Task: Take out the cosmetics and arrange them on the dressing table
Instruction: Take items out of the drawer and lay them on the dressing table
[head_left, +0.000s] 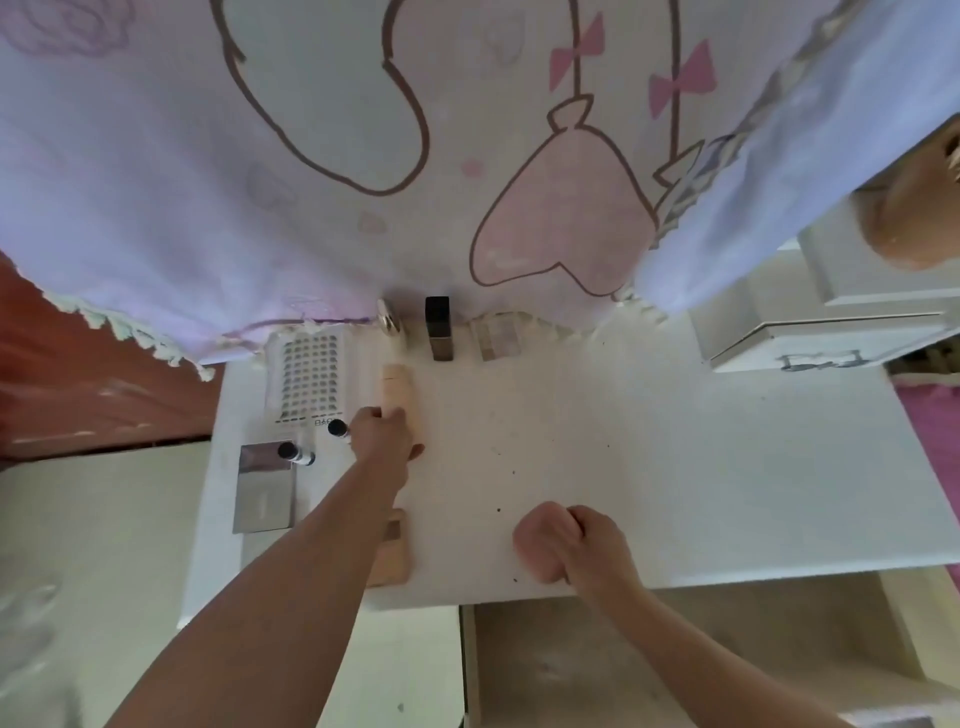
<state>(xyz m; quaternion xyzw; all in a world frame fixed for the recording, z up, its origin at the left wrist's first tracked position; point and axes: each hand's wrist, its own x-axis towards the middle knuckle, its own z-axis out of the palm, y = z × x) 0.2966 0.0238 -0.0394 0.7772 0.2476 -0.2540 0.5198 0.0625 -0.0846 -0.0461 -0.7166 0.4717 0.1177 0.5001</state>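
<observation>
Seen from the head camera, the left hand grips the beige bottle on the dressing table, probably to line it up before the dark case. The right hand rests curled in a fist near the front edge, apparently empty and probably bracing.

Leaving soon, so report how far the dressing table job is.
Done: dark case, lash tray, silver compact and two black-capped bottles sit on the table. In hand: left hand grips a beige tube; right hand rests fisted. Left: setting that tube down.
</observation>
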